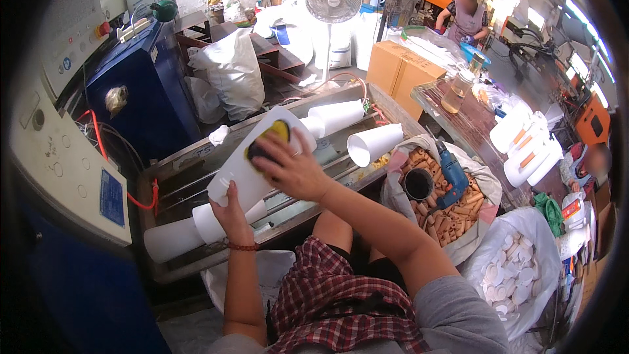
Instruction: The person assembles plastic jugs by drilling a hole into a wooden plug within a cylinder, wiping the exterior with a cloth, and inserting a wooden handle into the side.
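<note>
A white tapered plastic tube [241,174] lies slanted in front of me above a long trough [406,113]. My left hand [229,215] is closed on its lower end, thumb up along the side. Against the tube's upper part, my right hand [291,165] holds a round yellow-and-black pad [280,130]; the fingers cover much of it. Below, several more white tapered tubes rest in the trough: one at the left end [171,242], a tube beside it [208,224], one at the far side [339,117] and one with its wide mouth toward me [373,146].
Right of the trough, a sack of tan plugs [452,223] holds a blue drill [452,174] and a dark cup [418,185]. White discs [514,278] fill a plastic bag nearer me. A control cabinet [72,164] stands left. Two people work beyond the wooden table [438,99].
</note>
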`<state>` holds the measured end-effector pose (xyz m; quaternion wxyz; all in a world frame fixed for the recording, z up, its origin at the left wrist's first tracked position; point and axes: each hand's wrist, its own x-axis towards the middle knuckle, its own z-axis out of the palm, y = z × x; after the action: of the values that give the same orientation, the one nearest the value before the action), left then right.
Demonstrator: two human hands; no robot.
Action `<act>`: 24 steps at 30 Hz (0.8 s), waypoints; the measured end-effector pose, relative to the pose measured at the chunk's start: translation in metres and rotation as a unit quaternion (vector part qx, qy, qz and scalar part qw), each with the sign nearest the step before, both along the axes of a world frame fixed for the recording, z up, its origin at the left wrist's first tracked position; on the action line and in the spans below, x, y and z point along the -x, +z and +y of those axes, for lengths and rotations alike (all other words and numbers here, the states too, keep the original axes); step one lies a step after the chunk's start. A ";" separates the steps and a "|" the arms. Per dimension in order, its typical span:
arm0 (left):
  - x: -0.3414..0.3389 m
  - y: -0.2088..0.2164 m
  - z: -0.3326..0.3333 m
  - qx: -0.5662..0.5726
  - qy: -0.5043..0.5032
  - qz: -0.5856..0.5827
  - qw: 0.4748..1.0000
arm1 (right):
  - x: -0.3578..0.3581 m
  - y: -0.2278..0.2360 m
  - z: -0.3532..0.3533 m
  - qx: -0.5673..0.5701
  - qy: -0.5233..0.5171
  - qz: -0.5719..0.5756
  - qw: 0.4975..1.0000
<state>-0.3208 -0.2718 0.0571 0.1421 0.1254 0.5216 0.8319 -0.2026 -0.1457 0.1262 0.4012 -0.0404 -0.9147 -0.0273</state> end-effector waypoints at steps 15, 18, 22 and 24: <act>-0.027 -0.014 0.001 -0.171 -0.269 -0.219 0.922 | -0.065 0.012 0.023 0.002 -0.049 0.133 0.990; -0.044 -0.010 0.008 -0.216 -0.332 -0.243 0.886 | -0.068 -0.008 0.008 -0.010 0.031 0.076 0.997; -0.056 -0.013 0.012 -0.248 -0.365 -0.293 0.848 | -0.082 -0.027 -0.042 -0.044 0.157 -0.087 0.983; -0.063 -0.019 0.013 -0.227 -0.352 -0.331 0.845 | -0.094 -0.025 -0.039 -0.060 0.132 -0.076 0.987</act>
<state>-0.2576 -0.2589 0.0386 0.5574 0.0466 0.1606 0.8132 -0.1087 -0.1843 0.1015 0.3326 0.1068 -0.9365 -0.0319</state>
